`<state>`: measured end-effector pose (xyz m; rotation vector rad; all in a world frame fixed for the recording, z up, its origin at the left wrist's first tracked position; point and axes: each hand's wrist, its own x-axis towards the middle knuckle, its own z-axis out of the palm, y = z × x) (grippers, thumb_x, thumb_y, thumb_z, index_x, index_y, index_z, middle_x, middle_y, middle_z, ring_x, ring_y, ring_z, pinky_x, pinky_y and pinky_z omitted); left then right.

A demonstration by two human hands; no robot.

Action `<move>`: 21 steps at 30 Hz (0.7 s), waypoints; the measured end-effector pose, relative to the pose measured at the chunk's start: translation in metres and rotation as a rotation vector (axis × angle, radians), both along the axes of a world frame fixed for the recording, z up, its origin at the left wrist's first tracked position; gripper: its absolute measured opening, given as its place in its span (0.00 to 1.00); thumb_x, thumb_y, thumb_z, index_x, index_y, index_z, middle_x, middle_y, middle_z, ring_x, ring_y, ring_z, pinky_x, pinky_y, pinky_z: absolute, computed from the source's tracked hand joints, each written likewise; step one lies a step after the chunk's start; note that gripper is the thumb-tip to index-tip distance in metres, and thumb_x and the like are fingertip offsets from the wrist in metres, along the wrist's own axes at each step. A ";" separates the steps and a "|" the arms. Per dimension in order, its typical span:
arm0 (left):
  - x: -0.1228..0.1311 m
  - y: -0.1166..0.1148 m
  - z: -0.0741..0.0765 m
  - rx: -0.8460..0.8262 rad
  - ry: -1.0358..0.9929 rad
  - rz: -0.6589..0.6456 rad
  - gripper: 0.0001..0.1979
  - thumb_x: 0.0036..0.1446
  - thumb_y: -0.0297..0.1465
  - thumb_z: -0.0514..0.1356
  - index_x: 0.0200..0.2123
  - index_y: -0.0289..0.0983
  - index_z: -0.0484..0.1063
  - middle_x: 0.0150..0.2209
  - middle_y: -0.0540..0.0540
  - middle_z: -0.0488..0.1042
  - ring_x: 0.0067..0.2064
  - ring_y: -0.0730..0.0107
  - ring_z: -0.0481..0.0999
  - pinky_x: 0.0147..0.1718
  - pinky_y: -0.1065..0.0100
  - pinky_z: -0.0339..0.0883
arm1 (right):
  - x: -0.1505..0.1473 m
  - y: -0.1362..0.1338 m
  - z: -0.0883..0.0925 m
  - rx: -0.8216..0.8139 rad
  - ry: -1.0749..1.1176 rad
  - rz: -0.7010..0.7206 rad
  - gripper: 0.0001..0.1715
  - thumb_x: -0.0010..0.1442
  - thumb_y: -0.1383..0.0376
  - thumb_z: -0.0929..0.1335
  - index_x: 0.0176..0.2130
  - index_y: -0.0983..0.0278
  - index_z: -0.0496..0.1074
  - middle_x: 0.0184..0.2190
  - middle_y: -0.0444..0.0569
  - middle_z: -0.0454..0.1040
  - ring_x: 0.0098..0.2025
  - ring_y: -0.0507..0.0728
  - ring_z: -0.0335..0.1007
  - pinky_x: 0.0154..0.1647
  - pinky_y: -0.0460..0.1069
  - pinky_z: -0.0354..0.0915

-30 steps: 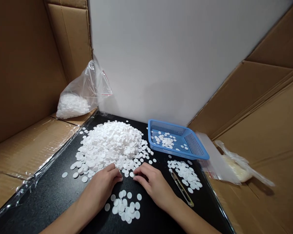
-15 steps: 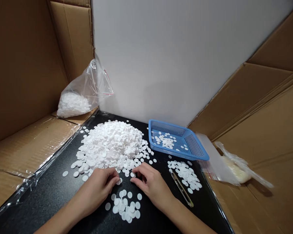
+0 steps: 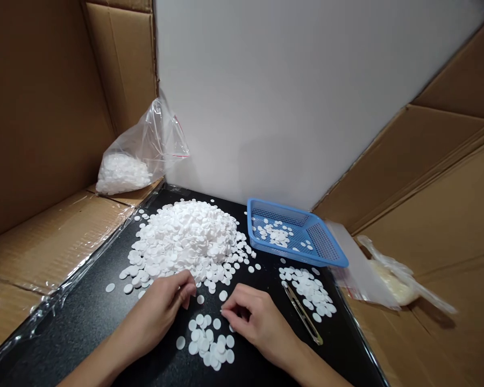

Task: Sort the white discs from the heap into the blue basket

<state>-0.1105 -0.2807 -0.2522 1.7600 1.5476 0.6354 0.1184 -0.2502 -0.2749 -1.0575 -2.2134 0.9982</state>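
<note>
My left hand (image 3: pixel 167 301) rests by the front edge of a large heap of white discs (image 3: pixel 193 231), its fingers curled together. Anything inside them is hidden. A single white disc (image 3: pixel 200 299) lies just beside its fingertips. My right hand (image 3: pixel 258 320) is closed in a pinch, with a tiny pale speck at the tips that I cannot make out. Above that pinch, another loose white disc (image 3: pixel 223 296) lies on the black tabletop (image 3: pixel 84 322). Between my forearms sits a small group of white discs (image 3: pixel 210 344), partly overlapping.
At the right, thread snips (image 3: pixel 303 313) lie against another pile of white discs (image 3: pixel 312 293). Behind them stands a blue mesh basket (image 3: pixel 298 258) with some discs inside. A clear bag of white pieces (image 3: pixel 125 172) is at the left, a plastic bag (image 3: pixel 395 279) at the right. Cardboard walls flank the table.
The discs at both hands' fingertips now lie apart from the fingers. My right hand has moved slightly down, towards me; my left fingers have curled in. The view has shifted a little.
</note>
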 end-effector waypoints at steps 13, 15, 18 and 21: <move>-0.020 0.001 -0.010 0.100 0.088 0.074 0.11 0.61 0.39 0.58 0.29 0.41 0.72 0.30 0.51 0.74 0.32 0.65 0.72 0.32 0.69 0.60 | -0.005 0.007 -0.013 0.304 -0.082 0.003 0.10 0.63 0.74 0.65 0.33 0.63 0.72 0.30 0.46 0.71 0.30 0.53 0.70 0.31 0.46 0.65; -0.020 -0.001 -0.017 0.107 0.135 0.045 0.07 0.59 0.36 0.61 0.30 0.41 0.73 0.31 0.51 0.74 0.31 0.66 0.71 0.31 0.69 0.60 | -0.005 0.007 -0.010 0.236 -0.031 -0.043 0.10 0.61 0.74 0.65 0.31 0.62 0.70 0.29 0.45 0.70 0.28 0.52 0.68 0.28 0.45 0.63; -0.021 -0.001 -0.026 0.143 0.174 0.042 0.04 0.57 0.32 0.62 0.30 0.42 0.75 0.31 0.51 0.72 0.30 0.67 0.71 0.30 0.70 0.61 | -0.002 0.009 -0.008 0.123 0.038 -0.125 0.09 0.61 0.72 0.65 0.29 0.62 0.68 0.27 0.44 0.69 0.26 0.52 0.65 0.26 0.45 0.62; -0.022 0.001 -0.031 0.161 0.170 0.040 0.06 0.58 0.32 0.60 0.29 0.41 0.75 0.30 0.51 0.72 0.31 0.67 0.73 0.31 0.70 0.62 | 0.005 0.012 -0.009 0.092 0.033 -0.171 0.09 0.62 0.70 0.63 0.29 0.61 0.66 0.26 0.43 0.69 0.25 0.52 0.65 0.26 0.45 0.63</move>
